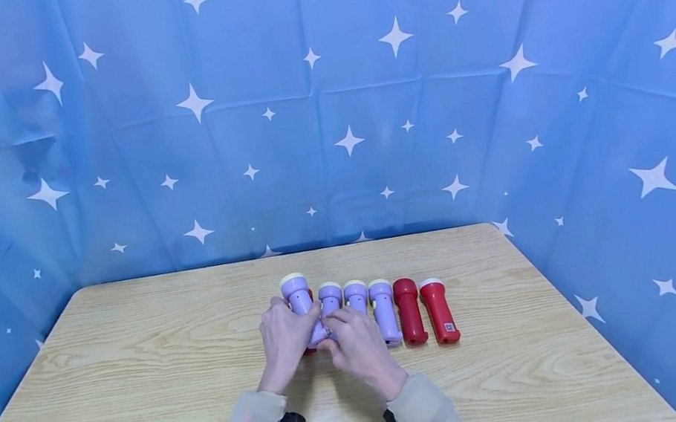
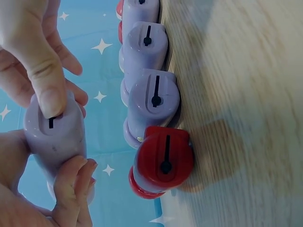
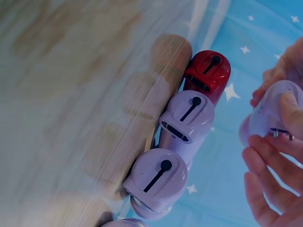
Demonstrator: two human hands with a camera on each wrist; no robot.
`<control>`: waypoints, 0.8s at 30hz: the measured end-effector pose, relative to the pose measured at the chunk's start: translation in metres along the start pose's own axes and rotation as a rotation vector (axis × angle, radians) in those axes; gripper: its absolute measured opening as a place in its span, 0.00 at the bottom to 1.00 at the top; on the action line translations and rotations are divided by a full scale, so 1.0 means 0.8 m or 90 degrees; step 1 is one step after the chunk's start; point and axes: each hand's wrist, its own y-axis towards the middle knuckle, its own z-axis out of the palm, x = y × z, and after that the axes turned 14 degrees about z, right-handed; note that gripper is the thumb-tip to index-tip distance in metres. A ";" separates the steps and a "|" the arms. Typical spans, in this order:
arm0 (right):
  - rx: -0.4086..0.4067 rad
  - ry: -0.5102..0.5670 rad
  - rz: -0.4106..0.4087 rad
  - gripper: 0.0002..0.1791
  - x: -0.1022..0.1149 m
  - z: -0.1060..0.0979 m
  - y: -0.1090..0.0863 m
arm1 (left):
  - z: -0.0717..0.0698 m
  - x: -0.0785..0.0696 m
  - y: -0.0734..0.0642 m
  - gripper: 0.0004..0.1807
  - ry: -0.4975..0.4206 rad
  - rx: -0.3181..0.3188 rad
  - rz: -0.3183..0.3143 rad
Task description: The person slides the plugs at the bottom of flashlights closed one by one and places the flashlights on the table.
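A lilac flashlight [image 1: 301,302] with a pale-rimmed head is held up off the table, its head pointing away and its tail toward me. My left hand [image 1: 285,337] grips its body, fingers and thumb around it in the left wrist view. At the tail, my right hand [image 1: 360,347] has its thumb [image 2: 51,100] pressed on the black slot in the end cap. Two metal plug prongs [image 3: 277,134] stick out of the tail beside the right fingers. Behind the held flashlight, a red flashlight [image 2: 163,163] lies on the table, mostly hidden in the head view.
Right of it, three lilac flashlights lie side by side, the rightmost lilac one [image 1: 384,312] nearest a dark red flashlight [image 1: 409,311]. A brighter red flashlight [image 1: 441,313] with a white rim ends the row. The wooden table [image 1: 140,397] meets a blue star-patterned curtain [image 1: 297,135].
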 end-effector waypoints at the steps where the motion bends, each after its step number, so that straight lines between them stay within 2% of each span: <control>1: -0.003 -0.003 -0.002 0.15 0.000 0.000 0.000 | 0.000 0.000 0.000 0.24 -0.002 0.000 -0.002; 7: -0.024 -0.017 -0.010 0.15 0.001 0.000 0.001 | 0.000 -0.002 -0.002 0.25 -0.013 -0.001 -0.006; 24: -0.049 -0.031 -0.035 0.13 0.002 0.001 0.001 | 0.003 0.002 -0.002 0.25 -0.002 -0.012 0.012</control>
